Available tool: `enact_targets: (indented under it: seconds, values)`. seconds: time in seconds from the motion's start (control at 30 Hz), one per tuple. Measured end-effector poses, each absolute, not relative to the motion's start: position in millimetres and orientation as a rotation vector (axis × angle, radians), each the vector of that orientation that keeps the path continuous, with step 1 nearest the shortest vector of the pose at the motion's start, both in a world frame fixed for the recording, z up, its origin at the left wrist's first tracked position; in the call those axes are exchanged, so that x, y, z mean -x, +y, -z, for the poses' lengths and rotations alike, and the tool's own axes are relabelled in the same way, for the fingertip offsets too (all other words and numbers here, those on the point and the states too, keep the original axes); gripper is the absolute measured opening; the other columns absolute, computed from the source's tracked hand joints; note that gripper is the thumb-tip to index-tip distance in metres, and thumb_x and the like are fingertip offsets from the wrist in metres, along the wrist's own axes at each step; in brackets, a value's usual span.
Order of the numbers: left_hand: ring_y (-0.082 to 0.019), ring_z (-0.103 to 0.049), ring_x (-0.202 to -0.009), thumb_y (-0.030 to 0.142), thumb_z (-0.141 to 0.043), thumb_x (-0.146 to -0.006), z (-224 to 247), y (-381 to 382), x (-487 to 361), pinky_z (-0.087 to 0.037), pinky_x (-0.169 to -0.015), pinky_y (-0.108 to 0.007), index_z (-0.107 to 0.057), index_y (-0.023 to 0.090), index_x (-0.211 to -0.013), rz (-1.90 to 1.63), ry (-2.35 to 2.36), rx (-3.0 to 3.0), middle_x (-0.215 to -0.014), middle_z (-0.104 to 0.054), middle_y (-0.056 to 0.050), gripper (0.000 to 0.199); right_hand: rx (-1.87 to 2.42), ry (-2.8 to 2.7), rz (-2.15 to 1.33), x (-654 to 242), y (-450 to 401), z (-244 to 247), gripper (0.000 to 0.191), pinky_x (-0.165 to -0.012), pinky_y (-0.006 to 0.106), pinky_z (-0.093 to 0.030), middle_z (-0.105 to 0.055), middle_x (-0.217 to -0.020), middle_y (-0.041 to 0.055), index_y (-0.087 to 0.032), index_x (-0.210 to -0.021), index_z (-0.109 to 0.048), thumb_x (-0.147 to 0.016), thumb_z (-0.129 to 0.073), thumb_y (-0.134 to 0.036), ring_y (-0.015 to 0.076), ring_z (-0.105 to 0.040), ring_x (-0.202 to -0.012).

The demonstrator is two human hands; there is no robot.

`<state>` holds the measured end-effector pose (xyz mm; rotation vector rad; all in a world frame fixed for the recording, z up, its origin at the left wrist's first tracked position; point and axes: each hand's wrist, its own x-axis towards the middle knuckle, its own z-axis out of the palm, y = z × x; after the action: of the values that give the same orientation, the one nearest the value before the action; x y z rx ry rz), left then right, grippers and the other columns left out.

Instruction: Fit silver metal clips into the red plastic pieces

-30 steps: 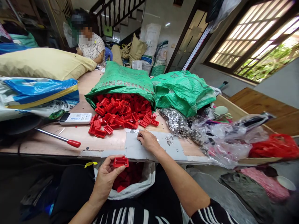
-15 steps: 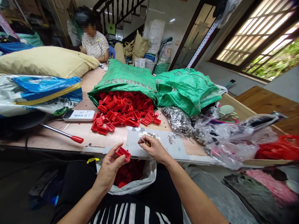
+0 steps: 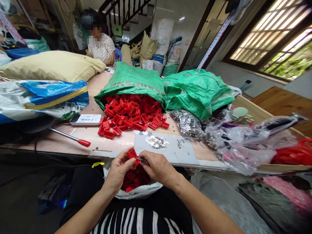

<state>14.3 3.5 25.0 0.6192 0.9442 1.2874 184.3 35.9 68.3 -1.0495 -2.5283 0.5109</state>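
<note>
In my left hand (image 3: 119,167) I grip a small red plastic housing (image 3: 132,155), tilted with its hollow side toward me. My right hand (image 3: 156,165) is closed around thin metal tweezers (image 3: 139,159), whose tip reaches to the housing; whether a metal piece is in the tip I cannot make out. Below both hands, a white sack (image 3: 146,192) on my lap holds more red housings. Just beyond them, a grey sheet (image 3: 168,158) bears a pile of small shiny metal pieces (image 3: 156,142) and a smaller pile (image 3: 180,143) at its right.
Red housings (image 3: 131,117) spill from a green sack (image 3: 138,76) at the table's middle. Bags of metal pieces (image 3: 186,123) and clear plastic bags (image 3: 234,146) lie right. A red-handled lever (image 3: 84,143) and a white box (image 3: 86,119) are left. Another person (image 3: 101,48) sits beyond.
My right hand has come from the metal pile, left and down to the housing, bringing the tweezers to it. My left hand has tipped the housing more upright and moved slightly right.
</note>
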Motion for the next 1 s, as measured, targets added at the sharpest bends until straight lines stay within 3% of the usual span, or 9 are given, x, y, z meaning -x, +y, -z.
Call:
enact_targets:
  seconds: [0.2, 0.5, 0.77, 1.0]
  values:
    - [-0.007, -0.054, -0.062, 0.029, -0.076, -0.072, -18.5, 4.1, -12.8, -0.046, -0.059, -0.019, -0.062, 0.021, -0.120, -1.212, 0.957, -0.701, -0.089, -0.065, -0.001, 0.050, 0.948, -2.770, -0.425, -187.2, 32.3, -76.7, 0.014, -0.072, 0.025, -0.044, -0.067, -0.092, 0.0028, -0.020, -0.103, -0.054, -0.091, -0.052, -0.014, 0.0173, -0.063, -0.084]
    - [-0.014, -0.059, -0.074, 0.029, -0.076, -0.071, -20.4, 4.5, -12.3, -0.047, -0.067, -0.022, -0.063, 0.021, -0.118, -1.104, 0.943, -0.747, -0.073, -0.063, 0.001, 0.049, 0.841, -2.857, -0.325, -188.8, 27.2, -77.8, 0.017, -0.070, 0.027, -0.044, -0.068, -0.089, 0.0028, -0.022, -0.110, -0.056, -0.094, -0.050, -0.018, 0.0184, -0.063, -0.081]
    - [-0.016, -0.062, -0.086, 0.024, -0.078, -0.068, -32.2, 1.1, -13.1, -0.051, -0.074, -0.025, -0.066, 0.021, -0.113, -1.116, 0.804, -0.582, -0.097, -0.070, -0.005, 0.046, 0.771, -2.488, -0.775, -194.2, 31.4, -65.6, 0.016, -0.081, 0.025, -0.046, -0.065, -0.099, 0.0038, -0.020, -0.104, -0.056, -0.089, -0.059, -0.016, 0.0162, -0.060, -0.092]
    - [-0.016, -0.064, -0.088, 0.024, -0.075, -0.072, -28.0, 0.5, -12.8, -0.050, -0.079, -0.024, -0.062, 0.022, -0.117, -1.108, 0.757, -0.630, -0.100, -0.071, -0.004, 0.048, 0.983, -2.114, -0.991, -209.0, 30.0, -57.9, 0.016, -0.062, 0.022, -0.043, -0.059, -0.089, 0.0007, -0.020, -0.100, -0.056, -0.086, -0.063, -0.020, 0.0109, -0.051, -0.066]
